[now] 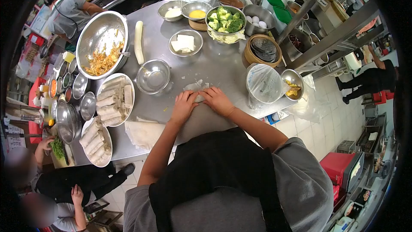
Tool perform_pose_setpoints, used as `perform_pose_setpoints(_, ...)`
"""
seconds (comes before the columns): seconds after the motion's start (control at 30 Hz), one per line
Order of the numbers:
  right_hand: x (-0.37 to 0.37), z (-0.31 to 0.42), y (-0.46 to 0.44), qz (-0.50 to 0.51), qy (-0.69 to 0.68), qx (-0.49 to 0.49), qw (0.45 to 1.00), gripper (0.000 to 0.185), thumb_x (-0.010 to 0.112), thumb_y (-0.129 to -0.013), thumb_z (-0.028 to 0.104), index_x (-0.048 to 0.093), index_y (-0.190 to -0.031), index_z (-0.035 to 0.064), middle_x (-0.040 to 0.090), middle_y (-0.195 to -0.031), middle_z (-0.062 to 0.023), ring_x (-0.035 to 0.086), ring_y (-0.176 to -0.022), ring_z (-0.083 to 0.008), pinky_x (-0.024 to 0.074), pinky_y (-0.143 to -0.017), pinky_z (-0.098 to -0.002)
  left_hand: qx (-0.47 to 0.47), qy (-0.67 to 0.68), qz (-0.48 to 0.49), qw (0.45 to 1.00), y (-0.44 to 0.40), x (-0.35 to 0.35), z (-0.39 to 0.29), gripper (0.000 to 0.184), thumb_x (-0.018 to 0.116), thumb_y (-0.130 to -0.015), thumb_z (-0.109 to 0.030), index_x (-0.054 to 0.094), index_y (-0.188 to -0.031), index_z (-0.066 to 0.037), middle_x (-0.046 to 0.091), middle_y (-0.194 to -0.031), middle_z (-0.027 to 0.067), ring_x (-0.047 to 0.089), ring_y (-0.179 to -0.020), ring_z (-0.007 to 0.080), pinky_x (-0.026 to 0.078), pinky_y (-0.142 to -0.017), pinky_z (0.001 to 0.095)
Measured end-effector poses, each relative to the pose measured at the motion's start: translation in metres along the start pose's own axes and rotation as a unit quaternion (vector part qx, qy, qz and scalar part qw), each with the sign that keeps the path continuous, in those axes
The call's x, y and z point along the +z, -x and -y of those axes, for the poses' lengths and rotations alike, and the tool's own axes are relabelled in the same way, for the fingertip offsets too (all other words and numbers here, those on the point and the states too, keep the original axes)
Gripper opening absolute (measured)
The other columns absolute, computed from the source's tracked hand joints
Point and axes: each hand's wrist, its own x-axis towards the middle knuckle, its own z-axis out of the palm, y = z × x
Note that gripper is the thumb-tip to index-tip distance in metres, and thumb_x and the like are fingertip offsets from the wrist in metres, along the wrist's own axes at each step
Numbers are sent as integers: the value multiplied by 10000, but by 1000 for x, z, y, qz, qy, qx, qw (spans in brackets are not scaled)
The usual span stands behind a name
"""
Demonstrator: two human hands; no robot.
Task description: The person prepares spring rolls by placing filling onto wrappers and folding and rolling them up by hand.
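My left hand [184, 106] and my right hand [216, 100] are side by side at the near edge of the steel table [206, 67]. Both have their fingers curled on a pale thin wrapper [198, 87], partly hidden beneath them. Left of my hands lies a stack of flat wrappers [143, 134]. Two oval plates beyond it hold rolled wrappers [113, 103]. An empty metal bowl [153, 76] stands ahead of my left hand.
A large colander [103, 45] with shredded filling stands at the left. Bowls of broccoli [225, 19], eggs [256, 21] and white blocks [183, 43] are at the back. A plastic-lined container [265, 84] is on the right. Co-workers stand at both sides.
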Motion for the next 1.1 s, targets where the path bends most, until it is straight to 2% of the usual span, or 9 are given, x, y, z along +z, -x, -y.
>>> perform_pose_setpoints(0.37, -41, 28, -94, -49, -80, -15, 995, 431, 571, -780, -14, 717, -1146, 158, 592, -1172, -64, 510, -1153, -260, 387, -925, -407, -47, -36, -43, 997, 8, 8, -14, 442, 742, -796, -244, 619, -1192, -91, 576, -1154, 90, 547, -1082, 297, 443, -902, 431)
perform_pose_setpoints(0.5, 2, 60, -189, 123, 6, -35, 992, 393, 594, -759, 10, 773, -1059, 191, 604, -1168, -62, 508, -1163, -252, 399, -941, -416, -65, -35, -75, 994, 10, 7, -29, 448, 736, -780, -190, 609, -1192, -69, 571, -1145, 98, 544, -1093, 287, 452, -918, 421)
perform_pose_setpoints(0.6, 57, 65, -231, 141, 84, -20, 986, 255, 609, -815, 106, 777, -1004, 141, 599, -1297, -106, 500, -1231, -312, 405, -987, -498, -69, -50, -79, 993, 15, 11, -32, 416, 679, -802, -146, 599, -1198, -49, 570, -1170, 101, 541, -1105, 292, 456, -954, 419)
perform_pose_setpoints(0.7, 79, 65, -237, 157, 102, -22, 982, 351, 564, -815, 15, 769, -1050, 175, 632, -1161, -94, 566, -1097, -221, 472, -906, -431, -58, -73, -63, 994, 20, 19, -26, 400, 607, -823, -121, 593, -1215, -43, 571, -1188, 104, 540, -1127, 294, 459, -977, 404)
perform_pose_setpoints(0.8, 81, 40, -262, 319, -250, 46, 913, 357, 519, -828, -14, 774, -1020, 145, 682, -1066, -109, 636, -952, -183, 508, -830, -374, -37, -74, -91, 992, 20, 19, -29, 408, 547, -841, -104, 588, -1242, -44, 568, -1209, 103, 536, -1150, 291, 455, -996, 396)
perform_pose_setpoints(0.9, 42, 18, -250, 296, -583, 198, 731, 348, 509, -826, -17, 770, -1018, 110, 715, -918, -60, 642, -773, -161, 525, -780, -337, -42, -70, -94, 992, 21, 20, -30, 439, 536, -841, -99, 578, -1274, -41, 565, -1217, 100, 531, -1172, 289, 449, -1010, 397)
perform_pose_setpoints(1.0, -16, 3, -206, 354, -464, 185, 791, 320, 514, -849, -22, 762, -1016, 93, 696, -879, -33, 612, -736, -171, 524, -779, -347, -45, -63, -86, 993, 20, 20, -31, 453, 539, -842, -102, 571, -1290, -42, 562, -1232, 99, 526, -1190, 289, 441, -1025, 402)
perform_pose_setpoints(1.07, 21, -43, -159, 294, -332, -53, 895, 311, 525, -910, 38, 750, -1091, 154, 632, -932, -50, 584, -842, -184, 505, -772, -346, -38, -49, -109, 992, 18, 18, -32, 419, 557, -850, -89, 585, -1266, -44, 578, -1194, 116, 543, -1150, 310, 461, -986, 416)
perform_pose_setpoints(1.1, 15, -42, -135, 282, -221, -74, 931, 320, 541, -912, 61, 746, -1119, 194, 619, -957, -57, 582, -897, -194, 500, -793, -355, -35, -42, -118, 992, 19, 18, -33, 403, 565, -854, -82, 593, -1254, -45, 586, -1175, 124, 551, -1130, 321, 470, -966, 423)
